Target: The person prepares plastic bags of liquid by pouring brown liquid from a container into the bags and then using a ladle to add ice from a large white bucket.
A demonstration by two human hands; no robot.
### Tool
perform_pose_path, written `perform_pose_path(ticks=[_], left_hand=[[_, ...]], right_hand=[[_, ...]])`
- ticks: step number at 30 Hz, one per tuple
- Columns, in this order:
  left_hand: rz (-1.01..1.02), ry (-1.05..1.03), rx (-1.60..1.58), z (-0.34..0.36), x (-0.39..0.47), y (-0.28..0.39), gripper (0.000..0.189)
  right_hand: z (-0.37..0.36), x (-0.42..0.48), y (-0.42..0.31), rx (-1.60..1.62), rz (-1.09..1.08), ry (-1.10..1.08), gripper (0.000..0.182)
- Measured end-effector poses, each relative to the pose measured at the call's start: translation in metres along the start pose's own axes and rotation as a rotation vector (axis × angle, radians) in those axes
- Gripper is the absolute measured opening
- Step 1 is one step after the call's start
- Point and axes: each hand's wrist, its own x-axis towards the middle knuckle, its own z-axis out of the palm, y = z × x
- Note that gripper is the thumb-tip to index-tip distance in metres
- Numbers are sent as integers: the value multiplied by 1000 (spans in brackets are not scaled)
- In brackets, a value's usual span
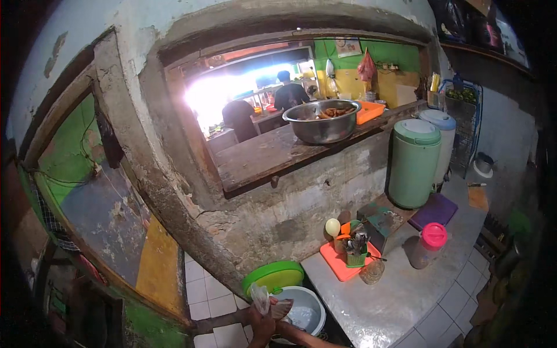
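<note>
Low in the view, my left hand (pixel 262 325) grips a clear plastic bag (pixel 260 297), whose loose upper part stands up above the fingers. A brown, filled-looking part (pixel 283 308) shows beside it; its contents are too small to tell. From the lower right my right hand (pixel 278 325) meets the left at the bag, its fingers partly hidden. Both hands are over the near left side of a pale plastic tub (pixel 317 314). A green round lid (pixel 274 277) leans against the wall behind the tub.
The metal-topped table (pixel 339 309) bears an orange tray (pixel 329 263) with a cutlery holder, a glass mug (pixel 372 273) and a pink-lidded pitcher (pixel 428 249). Behind stands a green drink cooler (pixel 413 167). A steel basin (pixel 324 128) sits on the wooden ledge (pixel 256 156); two people are beyond.
</note>
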Motion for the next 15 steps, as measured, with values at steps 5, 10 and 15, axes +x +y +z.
perform_pose_path(ticks=[5, 10, 15], left_hand=[[19, 20, -57, -2, 6, -7, 6], [183, 51, 10, 3, 2, -10, 5], [64, 147, -49, 3, -2, -24, 7]], right_hand=[[-6, 5, 1, 6, 9, -4, 46], [-10, 7, 4, 32, 4, 2, 45], [-12, 8, 11, 58, -8, 7, 45]])
